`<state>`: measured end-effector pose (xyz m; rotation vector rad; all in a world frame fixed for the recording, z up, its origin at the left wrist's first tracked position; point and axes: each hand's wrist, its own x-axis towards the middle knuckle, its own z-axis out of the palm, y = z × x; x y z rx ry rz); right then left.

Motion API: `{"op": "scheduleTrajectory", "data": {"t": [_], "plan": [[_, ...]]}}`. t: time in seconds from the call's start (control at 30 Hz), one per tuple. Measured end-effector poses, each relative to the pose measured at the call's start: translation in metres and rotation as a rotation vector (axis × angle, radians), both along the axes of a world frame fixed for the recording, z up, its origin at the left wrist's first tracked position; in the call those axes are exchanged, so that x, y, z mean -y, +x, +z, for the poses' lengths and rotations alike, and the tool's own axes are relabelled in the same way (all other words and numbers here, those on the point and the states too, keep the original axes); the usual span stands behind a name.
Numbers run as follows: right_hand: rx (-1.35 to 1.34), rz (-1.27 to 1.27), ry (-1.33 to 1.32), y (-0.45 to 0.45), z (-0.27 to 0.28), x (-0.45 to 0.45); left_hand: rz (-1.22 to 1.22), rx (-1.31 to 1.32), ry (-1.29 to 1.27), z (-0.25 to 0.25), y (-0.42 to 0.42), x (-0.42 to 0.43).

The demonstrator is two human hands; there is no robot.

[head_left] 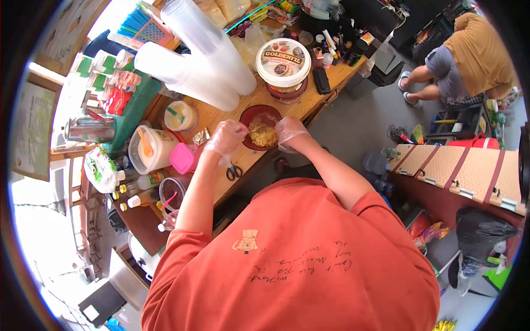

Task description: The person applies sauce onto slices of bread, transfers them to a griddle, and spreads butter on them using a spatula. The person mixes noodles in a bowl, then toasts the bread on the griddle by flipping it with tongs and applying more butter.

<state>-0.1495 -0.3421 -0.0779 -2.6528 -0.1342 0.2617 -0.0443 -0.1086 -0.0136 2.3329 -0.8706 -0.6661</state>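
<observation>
A dark red bowl [255, 114] stands on the wooden table [234, 190], with a pale, shredded-looking food [263, 135] inside. Both hands wear clear plastic gloves. My left hand [227, 137] is at the bowl's left rim, fingers pinched together; whatever lies between them is too small to name. At the right rim is my right hand [291, 132], its fingers curled toward the bowl and partly hidden, so what they hold cannot be seen. Black-handled scissors [234, 172] lie below my left hand. Behind the bowl stands a white-lidded tub [283, 62].
Stacked clear plastic cups [193, 71] lean behind my left hand. A white tub with an orange spoon [157, 149] and a pink container [183, 158] stand at the left. A black case [321, 81] lies right of the lidded tub. Another person [469, 60] bends down at the upper right.
</observation>
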Motion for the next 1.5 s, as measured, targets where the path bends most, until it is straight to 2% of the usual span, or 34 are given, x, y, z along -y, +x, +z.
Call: {"op": "scheduleTrajectory", "data": {"t": [0.07,0.1,0.13,0.2,0.27,0.33,0.37,0.4,0.47,0.5,0.53,0.6,0.63,0.73,0.8,0.87,0.9,0.93,1.0,1.03,1.07,1.13,1.2,1.27,1.33,1.4,1.47,1.5], "plan": [[0.026,0.042,-0.034,-0.002,-0.001,0.005,-0.087,0.049,0.009,0.013,-0.008,-0.011],[0.057,0.077,-0.063,-0.001,0.001,0.006,-0.241,0.206,0.099,0.020,-0.011,-0.009],[0.059,0.095,-0.065,-0.001,0.002,0.007,-0.223,0.207,0.099,0.019,-0.012,-0.008],[0.048,0.055,-0.091,-0.001,0.004,0.005,-0.006,0.181,0.328,0.013,-0.014,-0.004],[0.073,0.057,-0.096,-0.002,0.005,0.003,0.049,0.255,0.221,0.001,-0.022,0.000],[0.096,0.053,-0.108,-0.003,0.007,0.005,-0.011,0.181,0.105,-0.008,-0.024,0.003],[0.085,0.059,-0.114,-0.004,0.004,0.005,-0.108,0.265,0.061,-0.003,-0.019,0.004],[0.077,0.067,-0.120,-0.004,0.001,0.004,-0.099,0.264,0.058,-0.004,-0.020,0.002],[0.124,0.012,-0.074,-0.005,-0.007,0.001,0.239,0.253,0.095,-0.014,-0.018,-0.006],[0.166,-0.048,-0.024,-0.005,-0.008,-0.001,0.076,0.434,-0.046,-0.023,-0.024,-0.010],[0.167,-0.040,-0.025,-0.005,-0.009,-0.001,0.084,0.435,-0.047,-0.034,-0.027,-0.011],[0.142,-0.001,-0.122,-0.006,-0.009,-0.001,0.357,-0.189,-0.068,-0.022,-0.034,0.002],[0.139,0.003,-0.125,-0.006,-0.010,0.000,0.454,-0.254,-0.164,-0.043,-0.029,-0.001],[0.184,0.028,-0.108,-0.006,-0.009,0.005,0.587,-0.266,-0.164,-0.068,-0.016,-0.008],[0.228,0.059,-0.126,-0.005,-0.006,0.005,0.523,-0.239,-0.141,-0.058,-0.026,0.003],[0.168,0.044,-0.075,-0.005,-0.005,0.008,0.436,-0.420,-0.102,-0.026,-0.033,0.008],[0.104,0.020,-0.023,-0.004,-0.004,0.011,0.392,-0.331,-0.039,0.001,-0.037,0.008],[0.105,0.021,-0.026,-0.004,-0.004,0.014,0.393,-0.331,-0.042,0.001,-0.037,0.004],[0.156,0.011,0.058,-0.008,-0.001,0.018,-0.050,0.159,-0.088,-0.002,-0.034,-0.016],[0.153,0.015,0.055,-0.010,0.001,0.019,-0.230,0.245,0.014,-0.003,-0.027,-0.022],[0.133,0.017,0.013,-0.011,0.008,0.018,-0.223,0.245,0.012,0.003,-0.026,-0.019],[0.119,0.028,-0.027,-0.008,0.015,0.013,0.046,0.303,0.187,0.016,-0.022,-0.012],[0.114,0.008,-0.058,-0.008,0.016,0.008,0.069,0.345,0.117,-0.002,-0.018,-0.004],[0.138,0.058,-0.125,-0.004,0.010,0.005,-0.223,0.348,0.053,-0.008,-0.018,0.008],[0.162,0.103,-0.199,-0.004,0.007,0.011,-0.239,0.320,-0.006,0.002,-0.014,0.009],[0.158,0.151,-0.181,-0.006,0.018,0.012,0.006,0.353,-0.046,0.010,-0.008,0.006],[0.135,0.168,-0.182,-0.004,0.016,0.012,0.008,0.341,-0.030,0.008,-0.010,0.007],[0.113,0.181,-0.189,-0.003,0.015,0.013,-0.157,0.315,0.061,0.007,-0.012,0.009]]}}
